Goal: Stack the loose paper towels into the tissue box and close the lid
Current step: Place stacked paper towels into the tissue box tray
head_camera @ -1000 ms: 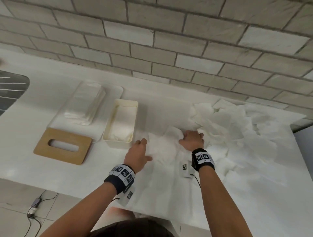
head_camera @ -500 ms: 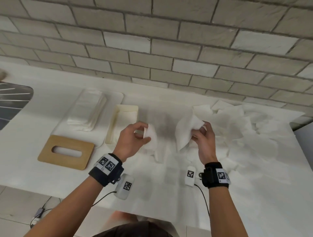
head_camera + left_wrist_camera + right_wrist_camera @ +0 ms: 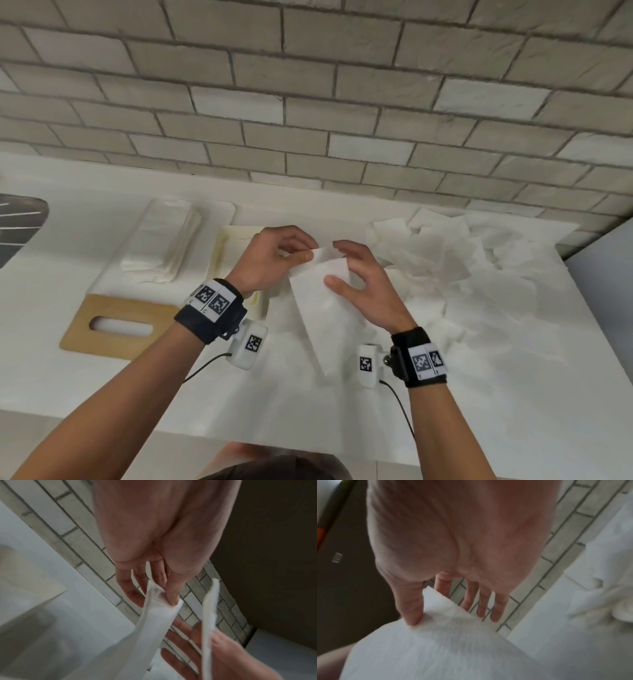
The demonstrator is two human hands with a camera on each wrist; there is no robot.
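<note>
The left hand (image 3: 274,260) pinches the upper corner of one paper towel (image 3: 322,301) between thumb and fingertips; the right hand (image 3: 363,284) steadies the same sheet, thumb on its near face and fingers spread, nearly straight, behind the far edge. The sheet hangs above the bench (image 3: 479,394), in front of the open tissue box (image 3: 222,253). The wooden lid (image 3: 116,322) lies flat on the bench to the left of the box, beside a squared stack of towels (image 3: 161,246); the loose pile (image 3: 462,260) lies to the right. The step in hand appears to be flattening or folding this sheet before loading. Bring edges into alignment before creasing, keep tension light so the thin paper does not tear, and match the folded width to the box opening. Lower the sheet flat; a crumpled corner would probably raise the stack and obstruct lid closure.
</note>
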